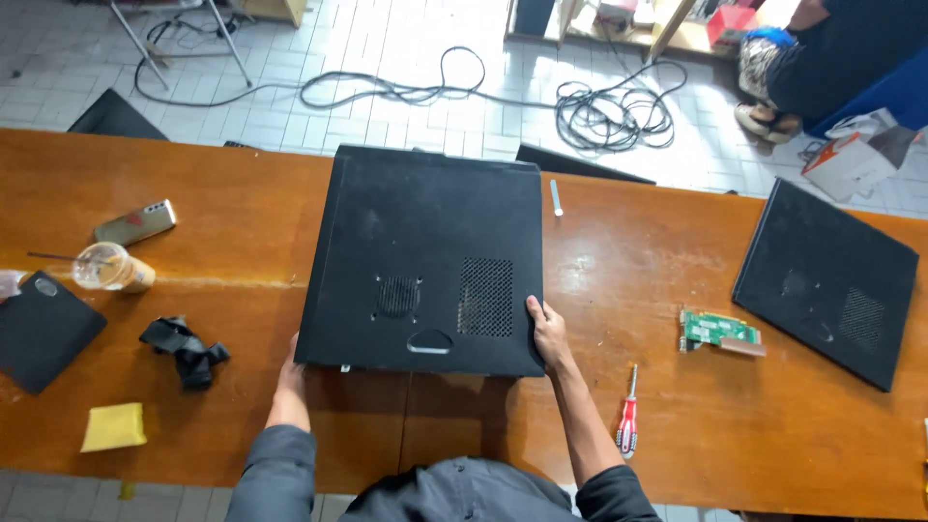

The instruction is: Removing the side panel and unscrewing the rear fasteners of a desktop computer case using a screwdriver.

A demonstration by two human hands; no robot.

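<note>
1. Left hand (290, 372) at near-left corner of computer case (425, 256); fingers tucked under or behind case edge, mostly hidden, so grip hard to judge; touching the case.
2. Right hand (547, 333) at near-right corner of case, thumb on top panel, fingers curled over the side edge; closed on the case.
3. Case: one, black, lying flat mid-bench, near edge close to bench front edge; two vent grilles and a recessed handle on top panel.
4. Bench (483, 425): orange-brown wood, left and right ends cut off by frame.
5. Loose side panel (826, 280): one, black, flat toward right end of bench, well apart from case.
6. Circuit card (717, 331): one, green, between case and loose panel.
7. Screwdriver (628, 416): one, red-and-white handle, near front edge, just right of right forearm.
8. Small pale stick-like item (556, 196) near back edge beside case; kind unclear.
9. Left end: one phone (135, 222), one plastic cup (112, 268) with straw, one flat black pouch (39, 329) partly cut off, one black crumpled bundle (186, 350) of unclear kind, one yellow sponge (114, 426).
10. Floor beyond back edge: tangled cables (609, 111); another person (831, 58) at top right, mostly cut off.
</note>
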